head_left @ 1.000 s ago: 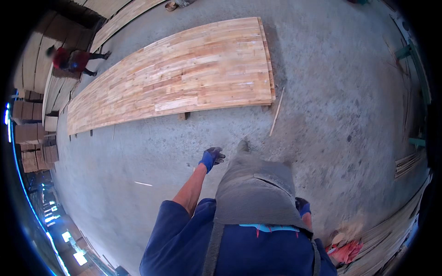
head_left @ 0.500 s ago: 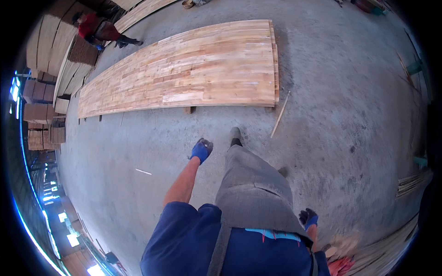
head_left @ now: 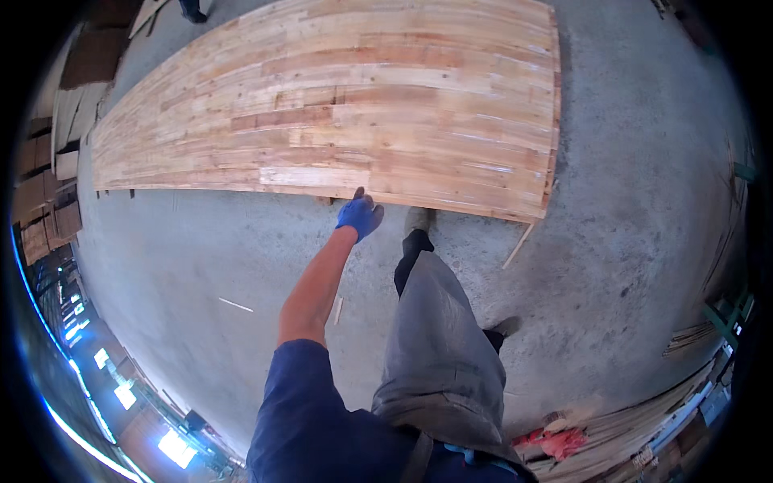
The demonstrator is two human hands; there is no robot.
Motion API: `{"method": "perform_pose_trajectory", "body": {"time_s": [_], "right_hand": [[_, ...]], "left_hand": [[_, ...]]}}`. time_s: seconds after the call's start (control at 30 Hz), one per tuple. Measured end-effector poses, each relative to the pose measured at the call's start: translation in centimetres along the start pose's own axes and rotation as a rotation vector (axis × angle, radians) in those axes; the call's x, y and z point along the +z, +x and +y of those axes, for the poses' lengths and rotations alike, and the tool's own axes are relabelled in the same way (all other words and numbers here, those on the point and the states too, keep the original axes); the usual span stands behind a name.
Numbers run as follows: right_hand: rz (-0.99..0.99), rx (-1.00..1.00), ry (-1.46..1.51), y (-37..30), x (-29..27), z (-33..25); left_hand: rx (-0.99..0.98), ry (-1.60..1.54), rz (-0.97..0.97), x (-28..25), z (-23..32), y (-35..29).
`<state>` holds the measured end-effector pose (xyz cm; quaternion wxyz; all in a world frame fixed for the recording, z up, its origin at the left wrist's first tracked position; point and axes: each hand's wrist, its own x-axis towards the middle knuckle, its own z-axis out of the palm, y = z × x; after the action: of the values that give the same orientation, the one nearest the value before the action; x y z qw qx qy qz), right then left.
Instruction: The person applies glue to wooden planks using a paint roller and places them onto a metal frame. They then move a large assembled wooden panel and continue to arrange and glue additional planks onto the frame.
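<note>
A large panel of light wood strips lies flat and low across the view ahead of me, raised a little off the floor on small blocks. My left hand, in a blue glove with dark fingertips, is at its near edge with the fingers apart and nothing in them. Whether a fingertip touches the edge I cannot tell. My right hand is out of view.
A thin wood strip lies by the panel's near right corner. Stacks of boards stand at the left. Long strips and a red cloth-like bundle lie at lower right. A person's leg shows at the top left.
I have moved closer to the panel, which now fills more of the view. My left hand has reached its near edge. My right hand has gone out of view.
</note>
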<state>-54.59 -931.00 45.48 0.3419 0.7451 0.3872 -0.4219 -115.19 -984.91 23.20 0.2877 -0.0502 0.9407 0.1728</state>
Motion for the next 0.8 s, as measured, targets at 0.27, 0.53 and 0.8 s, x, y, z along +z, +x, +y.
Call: {"method": "perform_pose_trajectory", "body": {"time_s": [0.27, 0.53, 0.8], "right_hand": [[0.084, 0.056, -0.177, -9.4, 11.5, -8.2], [0.067, 0.069, -0.251, -10.1, 14.5, -11.1], [-0.048, -0.042, -0.150, -11.4, 12.1, -3.5]], "left_hand": [[-0.062, 0.014, -0.253, 2.6, -5.8, 14.0], [-0.076, 0.014, -0.430, 2.4, -8.1, 16.9], [0.076, 0.087, -0.411, 0.5, -3.1, 2.1]]}}
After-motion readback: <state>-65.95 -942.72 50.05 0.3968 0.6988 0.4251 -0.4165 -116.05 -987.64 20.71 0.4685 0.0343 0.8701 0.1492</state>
